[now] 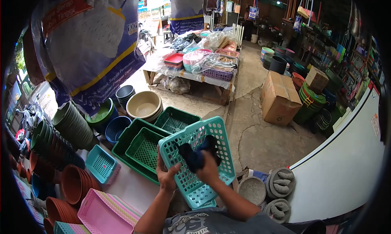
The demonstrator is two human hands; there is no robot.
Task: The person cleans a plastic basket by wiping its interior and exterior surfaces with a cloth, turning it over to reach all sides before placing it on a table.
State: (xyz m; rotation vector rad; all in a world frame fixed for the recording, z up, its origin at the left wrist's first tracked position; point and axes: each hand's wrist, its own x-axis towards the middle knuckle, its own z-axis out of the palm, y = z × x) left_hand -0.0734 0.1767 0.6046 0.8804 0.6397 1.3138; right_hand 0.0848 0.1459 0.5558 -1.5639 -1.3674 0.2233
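Note:
A teal perforated plastic basket (229, 152) is tilted up in front of me. My left hand (167, 177) grips its left side, the thumb over the rim and the fingers at the outer wall. Inside the basket, my right hand (208, 169) is closed on a dark navy cloth (190, 156), which lies bunched against the perforated surface. Just behind and to the left are dark green baskets (142, 146), one nested inside a larger one. Part of another teal basket (207, 204) shows beneath the one I hold.
Pink baskets (104, 213) and brown pots (73, 185) stand at lower left, a small turquoise basket (99, 162) above them. Stone mortars (252, 189) sit at right, beside a white surface (338, 165). Farther back are a cardboard box (279, 97) and a goods-laden table (195, 77).

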